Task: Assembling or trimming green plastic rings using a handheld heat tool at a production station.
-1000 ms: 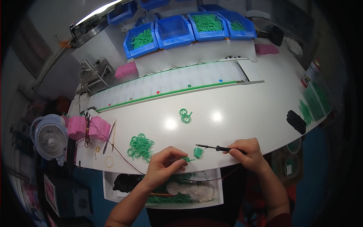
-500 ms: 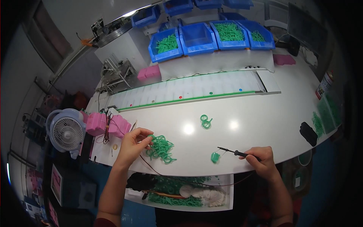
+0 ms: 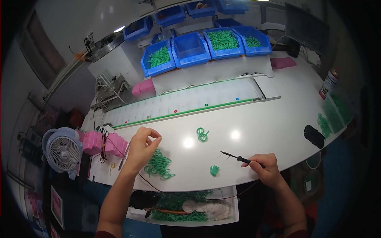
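My left hand [image 3: 143,147] is above the left of the desk with thumb and fingers pinched together; whatever they may hold is hidden. Just below it lies a heap of green plastic loop pieces [image 3: 160,163]. My right hand [image 3: 263,167] grips a black pen-shaped tool [image 3: 243,160] with a dark shaft and thin wire at its tip, pointing left. A brown cord [image 3: 174,193] sags along the desk's front edge. Under the tool's tip sits a small green lump [image 3: 214,171], apart from it. Two joined green rings [image 3: 203,135] lie farther back.
A white tray strip [image 3: 186,102] with a green edge crosses the desk. Blue bins [image 3: 191,63] stand behind it, several holding green parts. Left are a fan [image 3: 65,148] and pink blocks [image 3: 115,143]; right, a black object [image 3: 313,136] and spray can [image 3: 329,84]. An open drawer [image 3: 234,204] juts out below.
My left hand has lifted off the green heap and moved up slightly. The tool's tip has risen away from the green lump. The whole view has shifted a little.
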Demonstrator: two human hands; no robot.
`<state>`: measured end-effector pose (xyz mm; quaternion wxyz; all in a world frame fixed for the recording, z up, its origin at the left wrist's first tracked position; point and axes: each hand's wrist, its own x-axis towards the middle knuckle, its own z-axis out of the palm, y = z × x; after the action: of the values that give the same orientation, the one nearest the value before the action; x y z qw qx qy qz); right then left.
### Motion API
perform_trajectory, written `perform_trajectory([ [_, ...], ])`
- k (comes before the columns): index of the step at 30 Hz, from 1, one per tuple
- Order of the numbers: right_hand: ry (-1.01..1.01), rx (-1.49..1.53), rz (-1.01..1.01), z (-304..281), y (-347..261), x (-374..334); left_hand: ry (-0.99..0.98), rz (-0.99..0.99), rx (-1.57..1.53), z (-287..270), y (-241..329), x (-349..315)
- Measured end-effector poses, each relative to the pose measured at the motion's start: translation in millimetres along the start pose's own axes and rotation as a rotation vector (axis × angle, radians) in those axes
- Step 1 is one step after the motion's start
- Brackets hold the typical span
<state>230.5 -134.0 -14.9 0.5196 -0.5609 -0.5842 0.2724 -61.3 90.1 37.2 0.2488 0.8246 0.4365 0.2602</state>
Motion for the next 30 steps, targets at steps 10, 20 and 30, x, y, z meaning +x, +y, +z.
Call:
perform_trajectory([
  [10, 0.023, 0.062, -0.01, -3, 5, 0, -0.262, 0.331, 0.095, 86, 42, 24],
  [20, 0.091, 0.273, 0.182, 9, -4, 3, -0.623, -0.237, -0.776, 71, 62, -12],
  [30, -0.059, 0.437, 0.279, 51, -34, 31, -0.816, -0.602, -1.677, 80, 45, -70],
])
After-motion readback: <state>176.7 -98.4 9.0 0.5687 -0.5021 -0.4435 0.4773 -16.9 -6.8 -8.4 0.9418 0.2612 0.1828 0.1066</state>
